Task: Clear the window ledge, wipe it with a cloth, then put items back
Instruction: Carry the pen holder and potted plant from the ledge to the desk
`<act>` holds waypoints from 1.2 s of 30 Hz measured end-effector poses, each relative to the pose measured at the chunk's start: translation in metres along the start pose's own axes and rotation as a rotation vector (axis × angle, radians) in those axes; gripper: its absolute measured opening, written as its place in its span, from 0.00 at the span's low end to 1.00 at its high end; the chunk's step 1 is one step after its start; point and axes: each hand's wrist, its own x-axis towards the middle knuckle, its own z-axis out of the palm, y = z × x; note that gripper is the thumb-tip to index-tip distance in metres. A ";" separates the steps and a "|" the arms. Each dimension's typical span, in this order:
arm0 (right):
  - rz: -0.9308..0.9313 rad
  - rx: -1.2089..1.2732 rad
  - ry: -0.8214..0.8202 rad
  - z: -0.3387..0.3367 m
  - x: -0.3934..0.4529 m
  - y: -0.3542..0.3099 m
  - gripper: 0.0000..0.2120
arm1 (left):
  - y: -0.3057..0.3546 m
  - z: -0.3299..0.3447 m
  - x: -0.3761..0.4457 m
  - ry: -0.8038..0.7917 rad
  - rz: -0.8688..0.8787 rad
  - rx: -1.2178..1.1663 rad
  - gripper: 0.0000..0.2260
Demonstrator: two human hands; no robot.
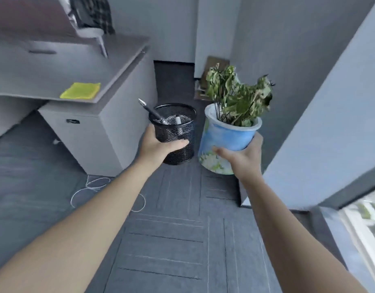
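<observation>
My left hand (159, 144) grips a black mesh pen holder (178, 132) with pens standing in it, held in the air over the floor. My right hand (243, 157) grips a blue flowered plant pot (226, 140) with a wilted green plant (239, 96), slightly tilted and also held in the air. The two things are side by side, close together. A folded yellow cloth (81, 90) lies on the grey desk (55, 66) at the upper left, near its front corner. The window (368, 225) shows at the lower right edge; the ledge itself is hardly visible.
A grey cabinet (93, 136) stands under the desk, left of my hands. A white cable (93, 187) loops on the dark carpet floor (171, 240). A grey wall column (321, 134) rises at the right. Brown boards (214, 68) lean in the far corner.
</observation>
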 end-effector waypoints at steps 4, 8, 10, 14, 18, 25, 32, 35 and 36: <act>-0.033 0.027 -0.143 0.093 0.012 -0.013 0.29 | 0.001 -0.090 0.006 0.203 -0.015 0.020 0.23; -0.030 0.087 -0.258 0.174 0.029 -0.022 0.27 | -0.007 -0.163 0.021 0.392 -0.022 0.030 0.25; -0.031 0.107 -0.296 0.211 0.040 -0.024 0.30 | -0.013 -0.195 0.035 0.458 -0.014 0.022 0.26; -0.032 0.101 -0.362 0.287 0.080 -0.015 0.29 | -0.027 -0.255 0.080 0.553 0.003 0.058 0.28; -0.020 0.102 -0.419 0.369 0.136 -0.014 0.29 | -0.028 -0.307 0.138 0.616 -0.019 0.061 0.25; -0.030 0.061 -0.502 0.493 0.210 -0.022 0.30 | -0.036 -0.395 0.225 0.687 -0.015 0.055 0.33; 0.036 0.024 -0.486 0.608 0.245 -0.001 0.32 | -0.071 -0.491 0.302 0.671 -0.028 0.076 0.21; 0.068 -0.002 -0.414 0.659 0.257 0.010 0.33 | -0.095 -0.544 0.344 0.616 -0.038 0.102 0.20; 0.080 -0.012 -0.379 0.676 0.261 0.014 0.34 | -0.102 -0.561 0.358 0.598 -0.048 0.111 0.21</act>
